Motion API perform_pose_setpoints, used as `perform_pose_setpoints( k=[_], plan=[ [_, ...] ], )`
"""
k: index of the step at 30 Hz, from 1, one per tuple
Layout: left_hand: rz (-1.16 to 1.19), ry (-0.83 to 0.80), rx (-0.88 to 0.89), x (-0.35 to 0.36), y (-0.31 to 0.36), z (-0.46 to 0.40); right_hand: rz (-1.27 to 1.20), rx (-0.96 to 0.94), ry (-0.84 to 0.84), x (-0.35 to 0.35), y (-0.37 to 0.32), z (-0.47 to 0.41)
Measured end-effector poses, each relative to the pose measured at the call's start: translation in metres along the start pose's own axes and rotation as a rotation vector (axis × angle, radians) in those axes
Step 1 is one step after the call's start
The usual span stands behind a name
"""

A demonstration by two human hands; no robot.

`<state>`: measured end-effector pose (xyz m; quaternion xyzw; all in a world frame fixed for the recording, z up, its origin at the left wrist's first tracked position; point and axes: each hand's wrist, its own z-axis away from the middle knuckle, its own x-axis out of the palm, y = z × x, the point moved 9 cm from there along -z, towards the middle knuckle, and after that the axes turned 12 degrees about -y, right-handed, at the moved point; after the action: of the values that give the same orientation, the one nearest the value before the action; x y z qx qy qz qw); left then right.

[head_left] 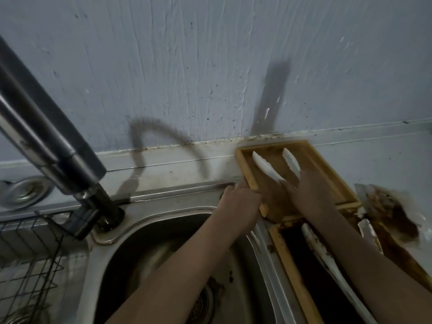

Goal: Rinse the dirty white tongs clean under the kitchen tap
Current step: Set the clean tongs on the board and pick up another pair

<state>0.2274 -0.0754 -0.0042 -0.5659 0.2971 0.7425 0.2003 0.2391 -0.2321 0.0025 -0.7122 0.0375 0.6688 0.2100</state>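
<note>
At right of centre, a right hand (311,195) closes its fingers around white tongs (267,168), whose two tips splay over a wooden tray (327,160) against the wall. The left hand (238,202) clamps the tray's near-left edge. The tap (46,146) slants across the left; the steel sink (145,249) lies at lower centre.

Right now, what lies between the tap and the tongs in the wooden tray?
In the head view, between tap and tongs lie bare steel sink rim and the left hand gripping the wooden tray.
</note>
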Motion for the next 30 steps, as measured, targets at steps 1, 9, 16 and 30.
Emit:
perform_pose_setpoints(
  k=[1,9,16,30],
  plan=[
    [0.017,0.005,0.011,0.001,0.0,0.0,0.004,0.009,-0.005,0.002,-0.001,-0.001],
    [0.067,-0.037,0.016,0.011,-0.005,0.003,0.063,0.052,-0.059,0.013,-0.007,0.001],
    [0.178,0.059,0.028,0.021,0.026,0.053,-0.166,-0.191,0.306,-0.059,-0.001,0.081],
    [0.099,-0.037,0.181,0.042,0.088,0.108,0.027,0.349,-0.102,-0.015,0.09,0.201]
  ],
)
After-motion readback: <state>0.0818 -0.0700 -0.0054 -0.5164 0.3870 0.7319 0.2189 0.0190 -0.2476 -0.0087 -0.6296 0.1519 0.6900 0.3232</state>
